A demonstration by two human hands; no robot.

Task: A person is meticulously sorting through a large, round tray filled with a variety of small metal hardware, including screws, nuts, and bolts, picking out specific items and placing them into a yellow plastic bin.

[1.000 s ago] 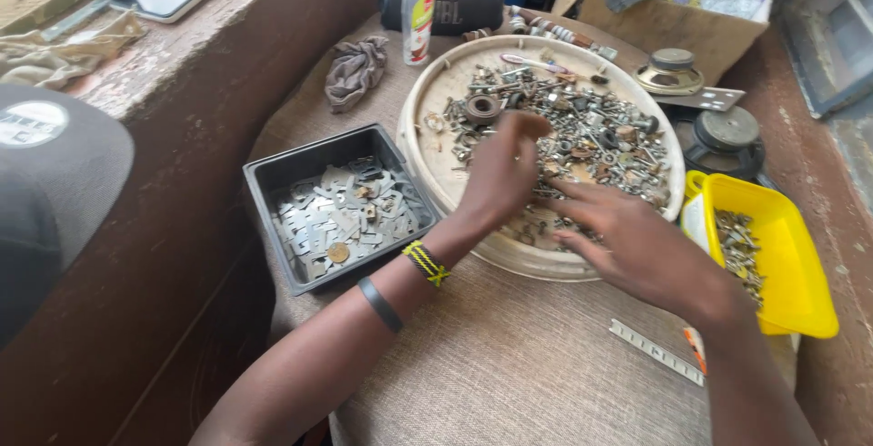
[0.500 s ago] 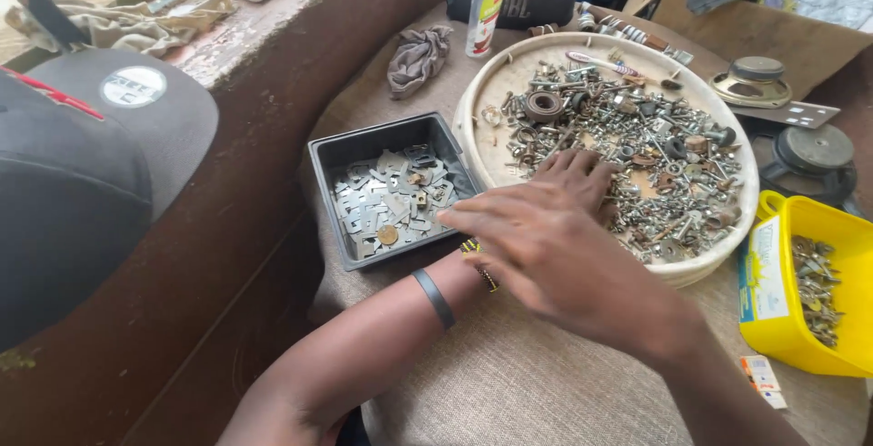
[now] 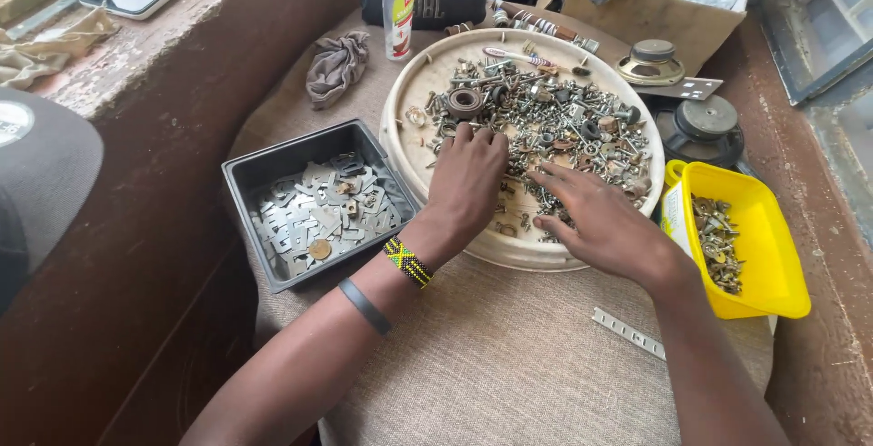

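My left hand (image 3: 468, 178) and right hand (image 3: 596, 219) lay flat, fingers spread and gripping nothing, on the screws and nuts (image 3: 555, 128) in the round tray (image 3: 405, 150). A black bin (image 3: 250, 178) sat left; a yellow tub (image 3: 773, 282) right.

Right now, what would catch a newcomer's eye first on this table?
The round tray in the middle, heaped with screws, nuts and washers, with the left hand and right hand spread over the pile. Left of it, a black bin holds flat metal plates; at the right, a yellow tub holds screws.
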